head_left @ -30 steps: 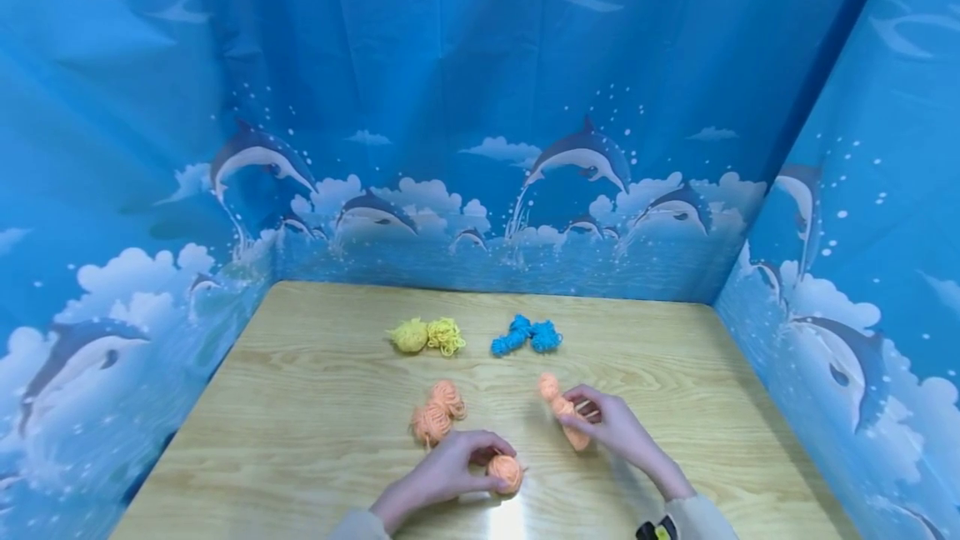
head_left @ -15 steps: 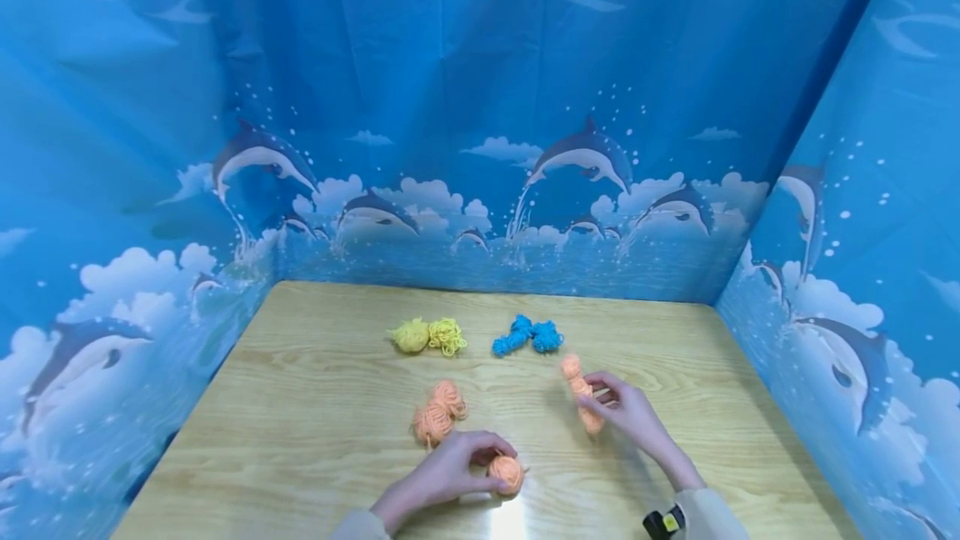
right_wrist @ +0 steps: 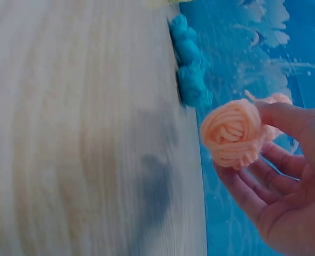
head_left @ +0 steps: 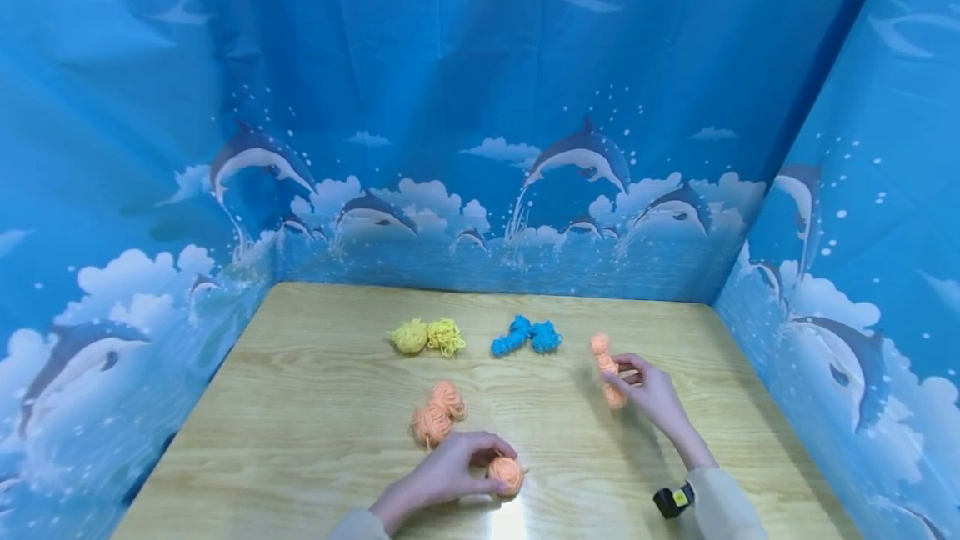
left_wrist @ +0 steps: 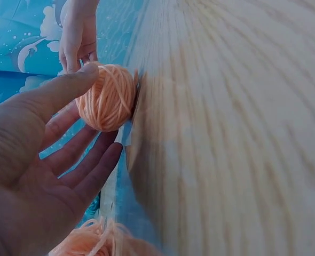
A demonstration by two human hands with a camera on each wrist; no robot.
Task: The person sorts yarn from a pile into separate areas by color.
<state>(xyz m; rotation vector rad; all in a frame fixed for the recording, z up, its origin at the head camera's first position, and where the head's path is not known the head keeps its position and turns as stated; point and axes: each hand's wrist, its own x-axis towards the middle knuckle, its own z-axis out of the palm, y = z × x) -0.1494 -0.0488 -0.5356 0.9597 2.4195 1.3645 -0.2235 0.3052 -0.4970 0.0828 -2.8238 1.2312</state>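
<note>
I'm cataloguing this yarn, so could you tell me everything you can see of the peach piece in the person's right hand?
The peach yarn piece is long and lumpy, with a rounded knob at its far end. It looks like soft yarn wound in layered strands, a short loose end sticking out. The right hand holds it between thumb and fingers, apart from the table, slanting away from the person, right of the blue yarn.

On the wood-grain table [head_left: 315, 382] lie yellow yarn [head_left: 433, 336], blue yarn [head_left: 519, 335] and peach yarn [head_left: 435, 420].
</note>
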